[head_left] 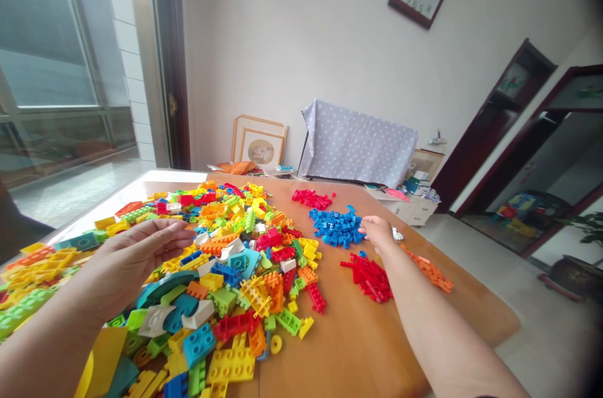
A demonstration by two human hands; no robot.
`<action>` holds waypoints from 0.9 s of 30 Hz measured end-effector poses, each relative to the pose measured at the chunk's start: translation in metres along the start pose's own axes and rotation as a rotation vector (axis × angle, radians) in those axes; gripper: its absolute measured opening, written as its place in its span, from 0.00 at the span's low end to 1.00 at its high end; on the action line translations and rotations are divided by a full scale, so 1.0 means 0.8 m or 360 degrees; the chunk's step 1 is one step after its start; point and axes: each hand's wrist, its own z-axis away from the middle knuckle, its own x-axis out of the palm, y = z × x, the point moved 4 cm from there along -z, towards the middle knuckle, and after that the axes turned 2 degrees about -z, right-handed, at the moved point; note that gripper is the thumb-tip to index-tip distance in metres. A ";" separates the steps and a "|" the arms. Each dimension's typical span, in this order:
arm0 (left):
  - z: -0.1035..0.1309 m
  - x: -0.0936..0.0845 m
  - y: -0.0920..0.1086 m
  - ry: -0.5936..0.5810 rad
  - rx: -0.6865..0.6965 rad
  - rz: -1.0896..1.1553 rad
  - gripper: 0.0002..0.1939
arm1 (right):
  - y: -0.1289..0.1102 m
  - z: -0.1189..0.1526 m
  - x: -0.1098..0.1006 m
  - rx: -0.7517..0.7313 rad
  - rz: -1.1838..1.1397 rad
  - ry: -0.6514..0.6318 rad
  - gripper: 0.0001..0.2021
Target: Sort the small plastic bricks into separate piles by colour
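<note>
My left hand (146,244) is over the large mixed pile of toy building bricks (235,260) on the left of the table. Its thumb lies close against the curled fingers; whatever may be between them is hidden. Farther right, my right hand (375,233) is at the right edge of a heap of blue bricks (336,226). Its fingers are pinched together at the heap, and I cannot make out what they hold. Below that hand lies a heap of red bricks (367,277), with one or two blue bricks at its top.
Another red heap (312,199) lies at the back of the wooden table (301,366). Orange bricks (428,269) and a few white bricks (398,234) sit to the right of my right arm. Beyond the table stand a cloth-covered object (358,144) and framed pictures (260,147).
</note>
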 end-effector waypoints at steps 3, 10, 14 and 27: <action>0.002 0.004 0.003 0.0036 -0.0017 -0.0015 0.27 | 0.021 0.001 -0.013 -0.0009 0.0272 -0.0014 0.12; 0.002 0.008 0.002 0.0057 -0.0058 -0.0059 0.29 | 0.046 0.006 -0.023 0.0014 0.0811 -0.0220 0.18; 0.001 0.005 0.000 0.0070 -0.0088 -0.0090 0.31 | 0.046 0.013 -0.011 -0.0019 0.1016 -0.0309 0.21; -0.001 0.000 0.001 0.0124 -0.0042 -0.0111 0.28 | 0.036 0.008 -0.016 -0.0013 0.0957 -0.0540 0.13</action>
